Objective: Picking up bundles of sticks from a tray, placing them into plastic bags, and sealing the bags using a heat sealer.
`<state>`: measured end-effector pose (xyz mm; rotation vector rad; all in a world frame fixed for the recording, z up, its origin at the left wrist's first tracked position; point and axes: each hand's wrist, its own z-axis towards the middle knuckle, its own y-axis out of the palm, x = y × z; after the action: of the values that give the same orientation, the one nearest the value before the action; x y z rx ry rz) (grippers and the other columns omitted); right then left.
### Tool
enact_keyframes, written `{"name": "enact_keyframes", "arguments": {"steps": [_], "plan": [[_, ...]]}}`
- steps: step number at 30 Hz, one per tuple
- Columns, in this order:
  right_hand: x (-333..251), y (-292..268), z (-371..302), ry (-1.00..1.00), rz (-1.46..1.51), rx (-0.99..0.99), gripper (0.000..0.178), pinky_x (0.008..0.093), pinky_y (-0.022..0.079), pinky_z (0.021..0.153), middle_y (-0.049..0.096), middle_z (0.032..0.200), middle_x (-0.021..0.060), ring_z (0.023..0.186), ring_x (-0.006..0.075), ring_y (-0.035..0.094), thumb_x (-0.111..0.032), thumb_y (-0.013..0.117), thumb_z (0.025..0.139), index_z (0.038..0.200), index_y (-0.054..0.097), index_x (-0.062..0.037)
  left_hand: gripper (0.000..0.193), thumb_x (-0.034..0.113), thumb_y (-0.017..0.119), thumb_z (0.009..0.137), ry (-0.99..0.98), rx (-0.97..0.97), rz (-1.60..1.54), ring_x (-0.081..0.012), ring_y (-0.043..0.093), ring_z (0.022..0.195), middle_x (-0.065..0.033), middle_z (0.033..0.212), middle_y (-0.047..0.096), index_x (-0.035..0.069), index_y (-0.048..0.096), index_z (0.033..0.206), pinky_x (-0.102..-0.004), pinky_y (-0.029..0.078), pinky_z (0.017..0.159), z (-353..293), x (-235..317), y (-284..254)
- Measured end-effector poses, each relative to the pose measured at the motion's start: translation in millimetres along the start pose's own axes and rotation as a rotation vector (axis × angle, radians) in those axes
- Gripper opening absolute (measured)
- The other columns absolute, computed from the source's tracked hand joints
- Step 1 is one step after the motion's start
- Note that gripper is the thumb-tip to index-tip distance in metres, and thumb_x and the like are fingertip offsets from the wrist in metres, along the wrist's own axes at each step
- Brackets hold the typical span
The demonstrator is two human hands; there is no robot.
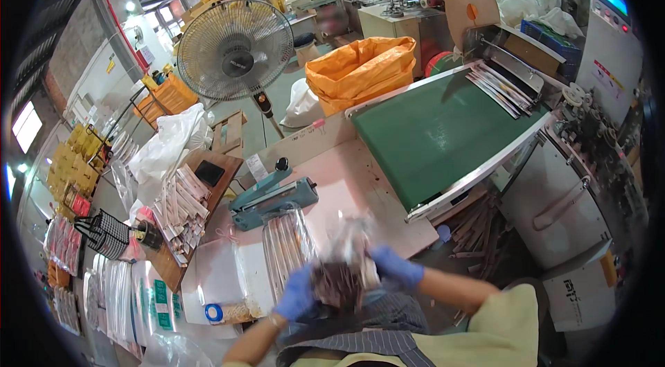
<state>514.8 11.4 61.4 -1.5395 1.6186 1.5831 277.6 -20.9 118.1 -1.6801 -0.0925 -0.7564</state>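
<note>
Both my hands wear blue gloves and are close to my body at the lower middle. My left hand is closed on the left side of a bundle of slim packets, dark at the near end and pale and shiny at the far end. My right hand grips the bundle's right side. Motion smears the bundle, so its wrapping cannot be made out. Just left of it, a clear bag of slim packets lies on the pale worktable. Behind that bag stands a teal hand-lever bag sealer.
A green conveyor belt runs at the right, with several slim packets at its far end. An orange sack and a standing fan are behind. At left, loose packets cover a brown board; a blue tape roll lies nearer.
</note>
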Motion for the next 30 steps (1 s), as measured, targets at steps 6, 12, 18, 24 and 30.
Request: {"name": "enact_keyframes", "arguments": {"steps": [6,12,18,24,30], "plan": [[-97,7,116,-0.576,-1.679,-0.202,0.014,0.0428,0.046,0.060,0.059,0.077,0.0201,0.068,0.0369,0.057,-0.012,0.048,0.071,0.077,0.056,-0.0021,0.025,0.020,0.068,0.067,-0.024,0.321,-0.116,-0.0303,0.059,0.072,-0.0187,0.076,0.059,0.005,0.060,0.085,-0.0375,0.046,0.067,112,-88,-84],[-234,50,111,-0.938,-1.859,-0.422,0.006,0.0415,0.046,0.060,0.059,0.077,0.0156,0.064,0.0344,0.056,-0.009,0.056,0.068,0.073,0.059,-0.0065,0.019,-0.001,0.044,0.073,-0.185,0.535,-0.494,-0.0152,0.054,0.041,-0.0092,0.057,0.058,0.000,0.062,0.077,-0.0263,0.046,0.041,117,-7,-192],[-224,38,96,-1.006,-1.674,-0.584,0.006,0.0382,0.044,0.060,0.054,0.069,0.0142,0.068,0.0341,0.054,-0.009,0.059,0.069,0.073,0.055,-0.0056,0.020,-0.001,0.040,0.075,-0.066,0.457,-0.307,-0.0166,0.059,0.050,-0.0057,0.059,0.057,0.002,0.058,0.069,-0.0266,0.047,0.044,116,-39,-167],[-244,58,42,-1.142,-1.326,-0.457,0.009,0.0391,0.044,0.063,0.055,0.071,0.0137,0.068,0.0338,0.055,-0.010,0.060,0.070,0.072,0.053,-0.0046,0.010,0.001,0.044,0.070,0.096,0.506,-0.190,-0.0238,0.059,0.056,-0.0090,0.058,0.055,0.002,0.054,0.066,-0.0328,0.046,0.052,111,8,-164],[-243,41,45,-0.917,-1.703,-0.325,0.018,0.0371,0.046,0.066,0.057,0.070,0.0135,0.074,0.0306,0.058,-0.023,0.060,0.072,0.074,0.057,-0.0057,0.010,0.002,0.046,0.073,0.157,0.419,0.147,-0.0207,0.061,0.052,-0.0116,0.058,0.055,0.001,0.054,0.068,-0.0302,0.047,0.045,111,10,-161]]}}
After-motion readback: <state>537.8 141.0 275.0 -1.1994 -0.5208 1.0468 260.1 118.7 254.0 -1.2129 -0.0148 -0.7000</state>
